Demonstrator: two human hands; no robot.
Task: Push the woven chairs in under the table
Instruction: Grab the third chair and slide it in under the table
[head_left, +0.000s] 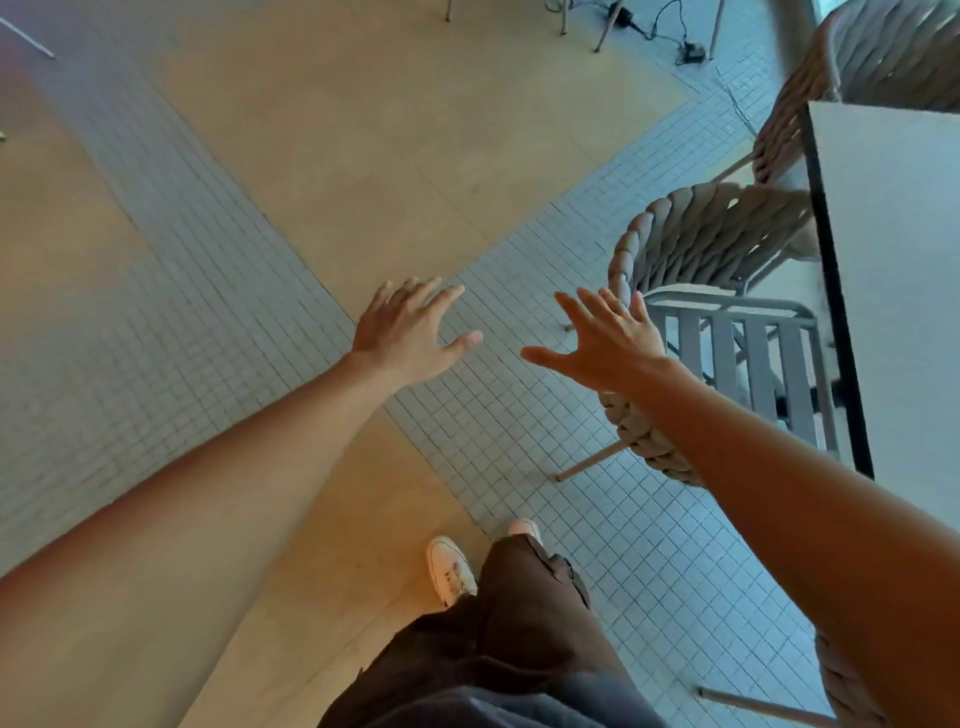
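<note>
A woven rope chair (696, 244) with a grey slatted seat stands at the left side of the white table (904, 249), its seat partly under the dark table edge. My right hand (602, 338) is open, fingers spread, just left of the chair's woven back and not gripping it. Over the tiled floor further left, my left hand (410, 332) hovers open with nothing in it. A second woven chair (795, 119) sits at the table's far end. Part of a third woven chair (841, 680) shows at the lower right, behind my right forearm.
The floor has beige slabs and bands of small grey tiles. My legs and white shoes (449, 569) are at the bottom centre. Legs of other furniture and black cables (660, 26) lie at the top.
</note>
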